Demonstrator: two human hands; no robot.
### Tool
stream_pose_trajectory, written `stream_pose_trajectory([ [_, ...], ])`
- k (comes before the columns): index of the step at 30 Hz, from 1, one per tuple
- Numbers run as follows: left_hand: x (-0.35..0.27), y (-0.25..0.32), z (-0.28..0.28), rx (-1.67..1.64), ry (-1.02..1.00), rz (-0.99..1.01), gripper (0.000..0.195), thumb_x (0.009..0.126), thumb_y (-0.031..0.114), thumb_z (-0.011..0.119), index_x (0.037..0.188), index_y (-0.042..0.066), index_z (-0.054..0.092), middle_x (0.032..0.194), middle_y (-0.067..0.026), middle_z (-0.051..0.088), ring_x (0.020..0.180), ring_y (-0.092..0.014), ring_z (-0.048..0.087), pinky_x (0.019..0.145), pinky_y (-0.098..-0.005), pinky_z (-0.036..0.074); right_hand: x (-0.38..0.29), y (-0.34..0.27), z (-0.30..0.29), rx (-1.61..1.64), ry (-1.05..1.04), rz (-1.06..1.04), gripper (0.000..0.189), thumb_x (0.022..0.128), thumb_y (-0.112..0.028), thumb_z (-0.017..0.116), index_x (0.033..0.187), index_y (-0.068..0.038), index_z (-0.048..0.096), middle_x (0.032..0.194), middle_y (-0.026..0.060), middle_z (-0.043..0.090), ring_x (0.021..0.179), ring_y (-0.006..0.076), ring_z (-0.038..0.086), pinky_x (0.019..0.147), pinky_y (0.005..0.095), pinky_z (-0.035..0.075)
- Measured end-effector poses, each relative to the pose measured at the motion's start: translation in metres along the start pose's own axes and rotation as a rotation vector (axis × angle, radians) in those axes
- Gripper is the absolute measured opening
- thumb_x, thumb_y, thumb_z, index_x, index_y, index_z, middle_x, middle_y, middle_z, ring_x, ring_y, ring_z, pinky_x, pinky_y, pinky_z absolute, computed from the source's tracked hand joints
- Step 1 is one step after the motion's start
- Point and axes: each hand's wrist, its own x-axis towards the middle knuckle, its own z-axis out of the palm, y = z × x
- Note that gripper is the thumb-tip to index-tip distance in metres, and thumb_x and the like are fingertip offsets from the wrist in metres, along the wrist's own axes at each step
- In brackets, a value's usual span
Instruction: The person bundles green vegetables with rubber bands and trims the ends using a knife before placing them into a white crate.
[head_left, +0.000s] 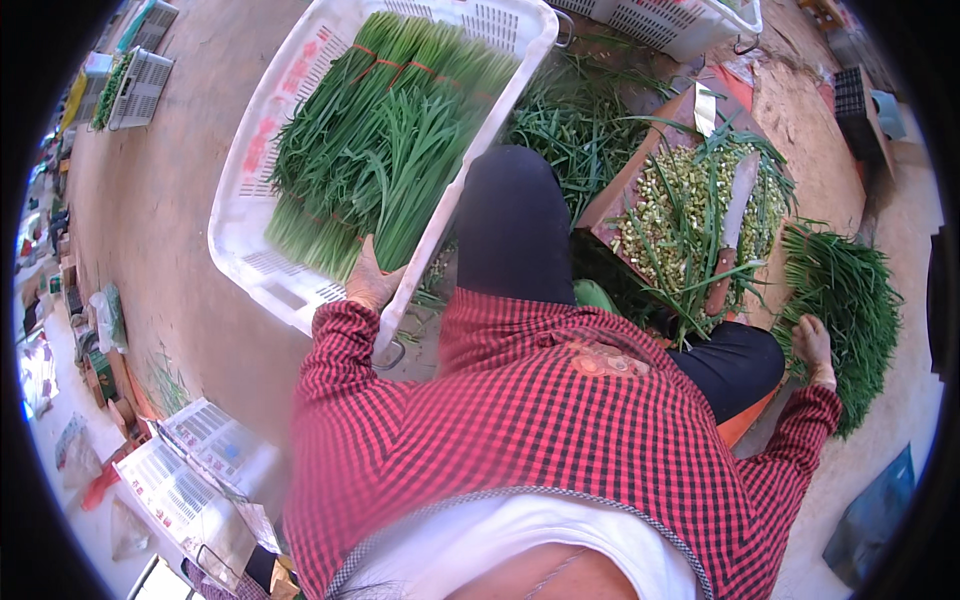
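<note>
My left hand (369, 283) reaches over the near end of a white plastic crate (234, 244). Its thumb and fingers straddle the pale stem end of a bundle of garlic chives (409, 214), which lies on top of other bundles tied with red bands. To the far right, my right hand (812, 345) touches the near edge of a loose heap of garlic chives (855, 315). Its fingers are curled, and their tips are partly hidden against the leaves. Between my hands, a wooden-handled knife (735, 217) rests on chopped stem ends atop a board or box (615, 202).
Loose green leaves (577, 127) litter the ground beyond my knee. Another white crate (660, 26) stands at the top. Stacked white crates (187, 480) are at lower left, and a crate holding greens (139, 86) stands farther off. A blue plastic bag (874, 510) lies at lower right.
</note>
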Motion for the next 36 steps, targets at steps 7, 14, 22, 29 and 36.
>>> stream_pose_trajectory([
  [7,0.043,-0.025,0.026,0.147,-0.124,0.32,0.083,0.079,0.027,0.075,0.14,-0.008,0.032,0.131,-0.0292,0.052,0.119,-0.037,0.055,0.099,-0.0396,0.044,-0.075,0.119,0.006,0.069,0.054,0.281,0.03,0.095,-0.033,0.058,0.108,-0.007,0.063,0.075,-0.0012,0.06,0.054,0.0098,0.053,0.047,0.0257,0.041],
  [14,0.063,0.011,0.0,0.631,-0.437,0.094,0.056,0.088,0.03,0.063,0.131,-0.002,0.047,0.125,-0.0274,0.057,0.113,-0.037,0.059,0.095,-0.0419,0.047,-0.128,0.188,0.106,0.075,-0.084,0.475,0.035,0.094,-0.033,0.052,0.114,-0.007,0.062,0.09,0.0084,0.07,0.076,0.0215,0.069,0.064,0.0364,0.057],
  [22,0.029,0.262,-0.019,0.298,0.217,0.422,0.056,0.089,0.022,0.064,0.132,-0.009,0.046,0.129,-0.0242,0.055,0.12,-0.032,0.053,0.104,-0.0364,0.039,-0.171,0.376,0.216,0.15,0.016,0.79,0.05,0.084,-0.031,0.069,0.115,0.006,0.059,0.103,0.0192,0.067,0.085,0.0295,0.068,0.07,0.0404,0.056],
  [29,-0.073,0.502,0.123,0.318,0.027,0.905,0.044,0.082,0.005,0.066,0.124,-0.004,0.053,0.126,-0.0187,0.054,0.121,-0.033,0.051,0.105,-0.0394,0.038,-0.112,0.328,0.136,0.393,0.236,0.576,0.096,0.071,-0.029,0.081,0.145,0.004,0.03,0.131,0.0259,0.054,0.122,0.0371,0.053,0.104,0.0392,0.043],
  [36,-0.117,0.578,0.315,0.48,-0.145,1.471,0.063,0.075,0.023,0.072,0.132,0.007,0.05,0.141,-0.0153,0.044,0.135,-0.038,0.036,0.112,-0.0508,0.025,0.025,0.311,-0.089,0.295,1.053,0.244,0.123,0.066,-0.045,0.084,0.149,0.007,0.01,0.154,0.0293,0.017,0.144,0.0376,0.019,0.118,0.0418,0.019],
])
